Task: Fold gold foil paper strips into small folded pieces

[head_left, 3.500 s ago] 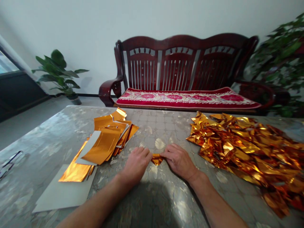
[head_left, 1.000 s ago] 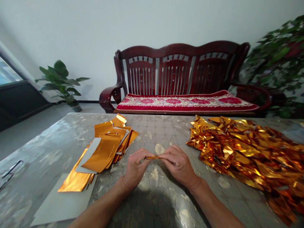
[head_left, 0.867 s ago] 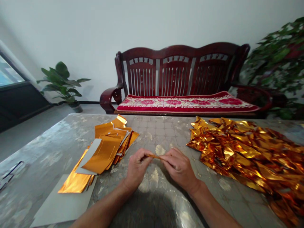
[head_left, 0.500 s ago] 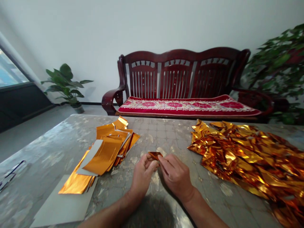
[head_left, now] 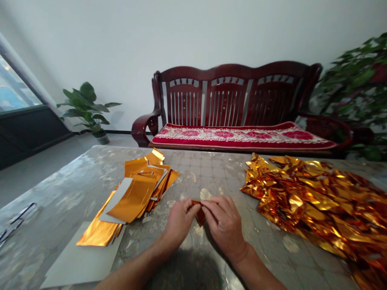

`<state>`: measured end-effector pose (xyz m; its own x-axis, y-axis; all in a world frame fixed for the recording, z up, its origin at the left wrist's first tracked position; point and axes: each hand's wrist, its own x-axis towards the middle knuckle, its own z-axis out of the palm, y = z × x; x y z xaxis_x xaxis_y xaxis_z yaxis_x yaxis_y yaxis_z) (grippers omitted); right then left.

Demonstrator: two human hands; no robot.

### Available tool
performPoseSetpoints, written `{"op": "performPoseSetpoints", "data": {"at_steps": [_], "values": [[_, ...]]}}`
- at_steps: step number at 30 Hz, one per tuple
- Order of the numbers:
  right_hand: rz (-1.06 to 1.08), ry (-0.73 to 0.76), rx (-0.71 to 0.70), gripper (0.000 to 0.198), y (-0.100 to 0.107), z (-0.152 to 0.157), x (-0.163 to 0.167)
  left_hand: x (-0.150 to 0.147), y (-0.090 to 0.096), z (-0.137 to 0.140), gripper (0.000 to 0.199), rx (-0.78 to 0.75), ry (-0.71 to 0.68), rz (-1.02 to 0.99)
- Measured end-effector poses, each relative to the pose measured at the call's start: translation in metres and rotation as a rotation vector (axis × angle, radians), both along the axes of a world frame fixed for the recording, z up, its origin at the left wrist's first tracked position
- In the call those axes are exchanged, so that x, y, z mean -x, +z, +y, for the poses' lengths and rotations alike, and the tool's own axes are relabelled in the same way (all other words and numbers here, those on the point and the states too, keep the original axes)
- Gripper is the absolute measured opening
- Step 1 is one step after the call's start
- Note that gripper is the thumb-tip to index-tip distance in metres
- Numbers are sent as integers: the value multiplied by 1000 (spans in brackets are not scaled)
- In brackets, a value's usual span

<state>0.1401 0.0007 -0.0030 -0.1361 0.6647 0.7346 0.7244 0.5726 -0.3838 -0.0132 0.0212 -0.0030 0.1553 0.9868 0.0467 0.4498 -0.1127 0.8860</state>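
Observation:
Between my two hands, over the near middle of the table, is a small folded piece of gold foil paper (head_left: 200,217). My left hand (head_left: 180,219) pinches its left side between thumb and fingers. My right hand (head_left: 224,221) pinches it from the right, the fingertips of both hands almost touching. A pointed part of the paper hangs down between the hands; its upper part is mostly hidden by fingers. To the left lies a loose stack of flat gold foil sheets (head_left: 133,197), some with the pale back up. A large heap of folded gold foil pieces (head_left: 308,201) covers the right side.
Under the sheets lies a pale grey board (head_left: 81,262). Eyeglasses (head_left: 18,221) rest at the table's left edge. Behind the patterned table (head_left: 208,165) stands a dark wooden bench (head_left: 225,74) with a red floral cushion (head_left: 242,135). Plants stand at both sides.
The foil piece has turned from lying nearly flat on top of my fingers to hanging point-down between my hands. My left hand has rolled over, its back now upward. The view has shifted slightly.

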Motion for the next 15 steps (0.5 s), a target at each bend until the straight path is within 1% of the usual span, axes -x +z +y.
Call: {"op": "performPoseSetpoints", "data": {"at_steps": [4, 8, 12, 15], "values": [[61, 26, 123, 10, -1, 2, -1, 0, 1, -2, 26, -21, -48, 114], [127, 15, 259, 5, -1, 3, 1, 2, 1, -2, 24, -60, -86, 245], [154, -2, 373, 8, 0, 5, 3, 4, 1, -3, 21, -58, -156, 216], [153, -14, 409, 10, 0, 4, 4, 3, 1, -5, 24, -47, -154, 249]]}}
